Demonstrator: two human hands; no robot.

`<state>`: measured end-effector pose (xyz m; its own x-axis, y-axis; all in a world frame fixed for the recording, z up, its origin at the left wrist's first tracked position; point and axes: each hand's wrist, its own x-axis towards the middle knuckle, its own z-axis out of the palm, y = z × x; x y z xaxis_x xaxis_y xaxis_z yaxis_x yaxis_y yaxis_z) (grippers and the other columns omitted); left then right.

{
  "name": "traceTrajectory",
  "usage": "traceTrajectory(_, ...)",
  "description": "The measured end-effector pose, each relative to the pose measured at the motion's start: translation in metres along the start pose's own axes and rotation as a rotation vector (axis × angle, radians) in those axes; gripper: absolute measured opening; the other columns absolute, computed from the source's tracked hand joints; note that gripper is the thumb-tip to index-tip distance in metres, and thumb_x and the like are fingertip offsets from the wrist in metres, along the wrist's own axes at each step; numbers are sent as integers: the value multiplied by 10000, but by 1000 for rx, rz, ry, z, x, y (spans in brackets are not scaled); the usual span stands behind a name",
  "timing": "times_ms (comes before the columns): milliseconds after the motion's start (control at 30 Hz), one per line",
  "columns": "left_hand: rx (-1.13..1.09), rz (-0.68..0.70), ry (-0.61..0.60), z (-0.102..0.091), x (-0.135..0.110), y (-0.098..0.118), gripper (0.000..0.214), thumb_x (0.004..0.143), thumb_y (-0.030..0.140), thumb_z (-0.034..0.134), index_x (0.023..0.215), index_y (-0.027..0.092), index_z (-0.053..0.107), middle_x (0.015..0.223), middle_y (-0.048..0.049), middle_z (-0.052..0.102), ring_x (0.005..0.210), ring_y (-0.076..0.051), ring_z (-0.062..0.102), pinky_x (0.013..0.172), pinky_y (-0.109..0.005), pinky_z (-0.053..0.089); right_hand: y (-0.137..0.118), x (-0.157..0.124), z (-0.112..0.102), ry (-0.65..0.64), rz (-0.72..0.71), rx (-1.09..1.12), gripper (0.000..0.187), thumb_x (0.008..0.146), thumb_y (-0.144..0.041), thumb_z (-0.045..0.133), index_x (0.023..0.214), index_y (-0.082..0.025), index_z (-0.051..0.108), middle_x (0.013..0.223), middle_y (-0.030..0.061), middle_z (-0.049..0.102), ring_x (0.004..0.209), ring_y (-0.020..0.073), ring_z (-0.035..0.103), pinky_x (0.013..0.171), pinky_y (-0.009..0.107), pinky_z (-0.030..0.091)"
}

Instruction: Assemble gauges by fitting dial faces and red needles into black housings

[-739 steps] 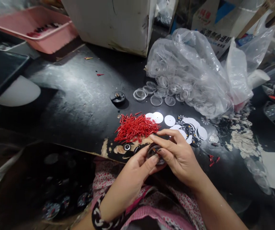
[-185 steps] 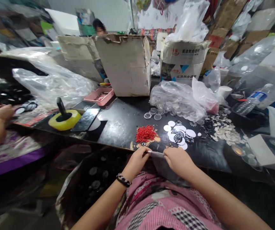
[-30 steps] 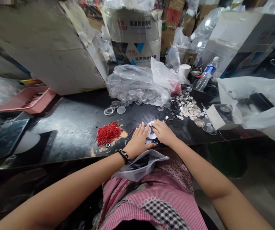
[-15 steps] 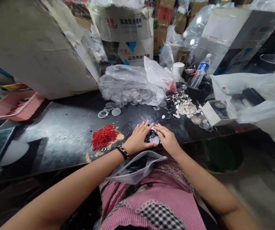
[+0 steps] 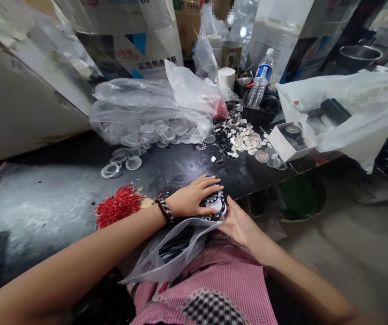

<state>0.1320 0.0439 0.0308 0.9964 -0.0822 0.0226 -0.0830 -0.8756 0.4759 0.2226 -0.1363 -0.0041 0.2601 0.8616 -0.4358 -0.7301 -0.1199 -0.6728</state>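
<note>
Several black-and-white round discs [image 5: 216, 206], patterned like small dials, lie in a cluster at the front edge of the black table. Curved over them from the left is my left hand [image 5: 194, 197], its fingers along the far side and its thumb along the near side. My right hand [image 5: 239, 221] cups the right side of the cluster, thumb up, its other fingers partly hidden below. A dark braided bracelet [image 5: 164, 210] circles my left wrist. Just below the hands, an open clear plastic bag [image 5: 140, 266] on my lap contains thin black pieces [image 5: 177, 243].
Red small pieces [image 5: 117, 207] are heaped left of my hands. Clear round covers [image 5: 133, 163] spill from a plastic bag [image 5: 129, 99] behind. White and black small parts [image 5: 246, 137], a white box [image 5: 292, 141] and a bottle [image 5: 260, 79] in a black tub [image 5: 258, 115] stand right.
The view has turned and moved closer. My hands and the discs have come to the table's front edge. My right hand has turned from palm-down to cupping the discs from the side.
</note>
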Motion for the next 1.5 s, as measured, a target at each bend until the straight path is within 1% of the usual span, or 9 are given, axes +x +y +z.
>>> traceTrajectory(167,-91,137,-66,10,14,11,875,822,555,624,1522,168,270,1503,-169,447,1415,-305,370,1170,-463,287,2,0,7,-2,44,149,393,914,-517,504,1167,-222,570,1061,64,710,942,213,690,802,385,575)
traceTrajectory(333,-189,262,-113,16,21,24,969,838,492,638,1563,190,71,1611,-167,233,1445,-283,316,1138,-387,351,10,-7,-1,45,68,180,235,865,-375,594,1038,-219,623,978,30,712,898,182,683,800,323,562)
traceTrajectory(533,-310,397,-157,22,43,40,971,825,432,675,1564,226,80,1640,-138,68,1478,-294,219,1163,-419,312,-2,-22,-8,68,61,151,162,829,-303,626,957,-215,674,945,32,725,929,210,680,882,360,536)
traceTrajectory(767,-193,9,23,2,14,24,586,999,395,363,1533,196,229,1611,-114,256,1478,-223,239,1218,-457,156,-4,-28,-13,122,54,205,293,734,-296,725,992,-196,628,941,36,732,980,238,689,918,400,534)
traceTrajectory(967,-104,-49,-143,6,-28,17,581,965,432,457,1499,238,333,1588,-67,308,1483,-241,206,1219,-501,24,-1,-25,-9,112,83,276,268,756,-255,702,1005,-174,647,948,50,750,961,242,707,900,405,555)
traceTrajectory(1167,-171,-44,-146,4,-12,24,650,965,301,433,1549,218,159,1529,-57,431,1440,-199,327,1194,-425,249,-2,-32,-2,151,69,325,264,769,-208,691,1026,-152,665,940,62,758,991,244,702,924,393,547)
traceTrajectory(1267,-192,-93,-94,-11,-12,23,599,956,254,417,1527,258,235,1472,-15,517,1369,-174,451,1144,-367,348,-2,-36,-3,170,77,325,299,744,-191,716,1031,-124,667,931,72,761,964,239,710,915,375,553)
traceTrajectory(1367,-159,-261,90,-35,-37,33,466,985,275,358,1443,200,400,1465,-63,524,1320,-193,506,1111,-362,381,-4,-44,-11,179,96,310,290,726,-181,734,1002,-118,673,924,67,766,897,209,723,897,338,562)
traceTrajectory(1500,-15,-450,262,-47,-101,85,298,992,338,404,1160,212,616,1138,-51,703,1068,-202,642,966,-358,477,-18,-54,-18,168,116,275,287,695,-181,768,966,-161,678,895,32,772,811,192,729,839,334,584)
